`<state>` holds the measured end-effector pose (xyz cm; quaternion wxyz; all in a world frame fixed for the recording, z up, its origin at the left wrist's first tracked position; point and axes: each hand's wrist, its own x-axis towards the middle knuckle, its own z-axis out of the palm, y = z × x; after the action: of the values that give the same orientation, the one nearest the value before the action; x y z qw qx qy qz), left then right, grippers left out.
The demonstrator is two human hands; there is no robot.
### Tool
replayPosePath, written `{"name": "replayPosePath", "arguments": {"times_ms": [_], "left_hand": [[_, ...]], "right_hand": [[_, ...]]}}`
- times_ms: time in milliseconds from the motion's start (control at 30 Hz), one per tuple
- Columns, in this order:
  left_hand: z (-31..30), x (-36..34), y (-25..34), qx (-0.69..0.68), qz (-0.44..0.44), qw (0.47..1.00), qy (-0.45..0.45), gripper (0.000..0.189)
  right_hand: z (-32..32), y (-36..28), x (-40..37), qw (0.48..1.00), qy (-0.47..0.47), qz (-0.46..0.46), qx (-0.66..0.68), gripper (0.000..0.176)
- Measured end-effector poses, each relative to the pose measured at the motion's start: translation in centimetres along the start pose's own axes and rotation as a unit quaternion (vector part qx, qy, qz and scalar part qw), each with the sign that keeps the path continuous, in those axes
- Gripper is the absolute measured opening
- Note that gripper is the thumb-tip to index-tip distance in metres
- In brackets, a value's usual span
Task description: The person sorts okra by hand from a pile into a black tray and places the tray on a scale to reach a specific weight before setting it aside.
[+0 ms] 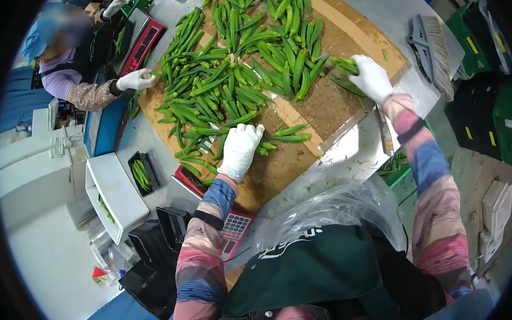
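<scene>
A large heap of green okra [225,80] is spread over a cardboard-covered tabletop [340,106]. My left hand [241,151], in a white glove, is closed at the near edge of the heap. Okra ends [262,150] poke out beside its palm, though the fingers hide most of what they grip. My right hand [372,79], also gloved, is shut on a small bunch of okra [345,65] at the right side of the board. Just below that bunch lies a loose okra pod [348,86]. Two more pods [292,134] rest to the right of my left hand.
Across the table at left, a co-worker's gloved hand [137,79] touches the heap's edge beside a red scale [143,47]. A black tray of okra [142,173], a white bin [115,196] and a pink calculator [236,231] sit at left. A brush [430,53] lies at upper right.
</scene>
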<state>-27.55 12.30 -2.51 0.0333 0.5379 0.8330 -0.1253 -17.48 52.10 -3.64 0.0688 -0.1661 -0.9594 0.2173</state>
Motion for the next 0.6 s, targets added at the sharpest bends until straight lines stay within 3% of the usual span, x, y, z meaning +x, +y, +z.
{"name": "replayPosePath", "arguments": {"times_ms": [100, 133, 167, 233, 300, 367, 433, 500, 567, 600], "left_hand": [[-0.8, 0.4, -0.1, -0.082, -0.042, 0.996, -0.012, 0.043], [-1.0, 0.6, 0.0, -0.102, -0.038, 0.994, 0.016, 0.045], [-1.1, 0.9, 0.3, -0.121, -0.034, 0.991, 0.044, 0.047], [-0.8, 1.2, 0.6, -0.128, -0.022, 0.989, 0.072, 0.05], [-0.3, 1.5, 0.8, -0.106, -0.009, 0.992, 0.073, 0.052], [-0.9, 0.8, 0.8, -0.182, -0.03, 0.973, 0.136, 0.053], [-1.7, 0.4, 1.5, -0.26, -0.068, 0.944, 0.192, 0.052], [-3.4, 1.0, 3.2, -0.317, -0.101, 0.929, 0.16, 0.049], [-4.3, 2.4, 4.7, -0.319, -0.052, 0.934, 0.155, 0.044], [-4.8, 3.3, 5.8, -0.294, -0.046, 0.949, 0.1, 0.042]], "right_hand": [[-1.7, -1.2, -1.8, 0.991, -0.076, 0.11, -0.002, 0.034], [-0.6, -0.9, -2.7, 0.994, -0.066, 0.091, -0.014, 0.033], [0.4, -0.9, -3.1, 0.986, -0.125, 0.113, -0.018, 0.034], [3.4, -0.8, -4.5, 0.991, -0.091, 0.056, -0.084, 0.037], [3.8, -1.1, -4.8, 0.988, -0.104, 0.092, -0.067, 0.046], [3.1, -1.8, -4.7, 0.988, -0.081, 0.127, -0.017, 0.046], [1.4, -3.0, -3.9, 0.993, -0.061, 0.094, 0.046, 0.047], [0.8, -4.3, -3.0, 0.997, -0.034, 0.039, 0.064, 0.045], [1.2, -5.4, -0.6, 0.999, 0.001, -0.039, 0.038, 0.042], [2.1, -5.5, 0.6, 0.995, 0.032, -0.093, 0.014, 0.039]]}}
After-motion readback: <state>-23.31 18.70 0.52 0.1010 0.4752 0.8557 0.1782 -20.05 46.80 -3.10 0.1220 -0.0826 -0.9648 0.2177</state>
